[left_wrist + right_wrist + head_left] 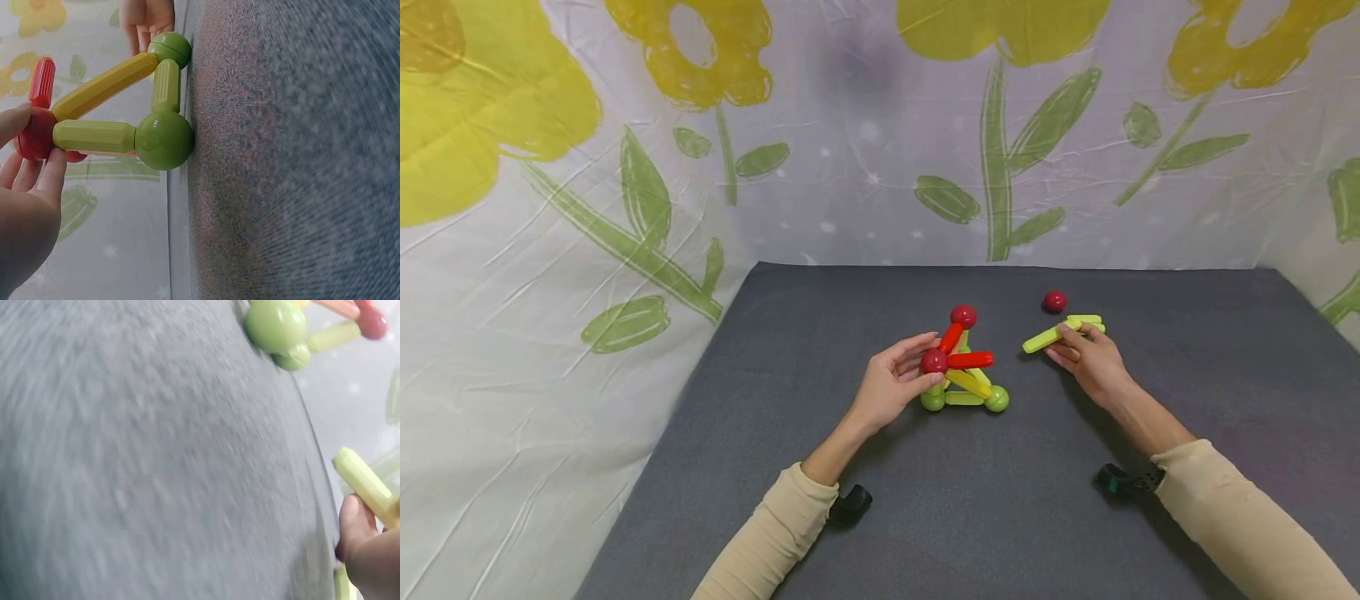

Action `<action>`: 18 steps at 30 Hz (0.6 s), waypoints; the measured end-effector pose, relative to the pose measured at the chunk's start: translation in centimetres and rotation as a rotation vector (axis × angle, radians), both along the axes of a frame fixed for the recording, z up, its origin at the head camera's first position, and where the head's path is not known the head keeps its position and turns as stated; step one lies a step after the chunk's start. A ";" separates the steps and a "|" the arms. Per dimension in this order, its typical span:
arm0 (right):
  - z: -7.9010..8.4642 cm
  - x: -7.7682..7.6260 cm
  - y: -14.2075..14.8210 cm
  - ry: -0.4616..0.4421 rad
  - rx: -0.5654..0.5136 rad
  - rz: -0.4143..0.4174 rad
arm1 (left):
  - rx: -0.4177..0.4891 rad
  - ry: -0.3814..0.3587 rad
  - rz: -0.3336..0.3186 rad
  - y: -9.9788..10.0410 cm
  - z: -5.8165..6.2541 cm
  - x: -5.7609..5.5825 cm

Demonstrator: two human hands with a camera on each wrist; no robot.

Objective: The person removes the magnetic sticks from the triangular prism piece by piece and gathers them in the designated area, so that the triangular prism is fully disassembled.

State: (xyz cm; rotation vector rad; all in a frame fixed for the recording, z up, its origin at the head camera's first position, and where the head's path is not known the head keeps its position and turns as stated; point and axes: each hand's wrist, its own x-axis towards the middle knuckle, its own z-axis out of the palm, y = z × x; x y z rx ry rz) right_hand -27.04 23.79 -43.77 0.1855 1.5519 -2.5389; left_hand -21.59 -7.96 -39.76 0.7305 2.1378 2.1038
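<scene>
A frame of toy building rods and balls stands on the table, with green balls (997, 399) at its base. My left hand (883, 385) holds a red ball (934, 361) of it between thumb and fingers. From that ball run a yellow rod (106, 85), a yellow-green rod (94, 135) and a red rod (970, 360) with a free end. Another red rod (951, 337) leads to a second red ball (963, 316). To the right, my right hand (1097, 365) pinches a yellow-green rod (1041, 340), held tilted above the table.
Beyond the right hand lie more yellow-green rods (1084, 319), partly hidden by it, and a loose red ball (1055, 301). The dark grey table (985, 500) ends at a flower-printed cloth (865, 208) at the back.
</scene>
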 end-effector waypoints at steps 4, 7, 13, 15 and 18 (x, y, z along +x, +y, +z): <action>0.0 0.1 1.2 0.005 -0.034 -0.031 | -0.005 0.001 0.006 0.0 -0.1 0.0; -0.1 0.1 2.0 -0.010 -0.029 -0.060 | -0.009 -0.002 0.008 0.0 -0.1 0.0; -0.3 0.2 3.5 -0.073 0.042 -0.124 | -0.008 0.002 0.003 0.1 -0.1 -0.1; -0.4 0.2 3.9 -0.079 0.047 -0.141 | -0.006 -0.001 0.003 0.1 -0.1 -0.1; -0.4 0.3 4.3 -0.082 0.032 -0.146 | -0.002 -0.007 0.006 0.1 -0.1 -0.1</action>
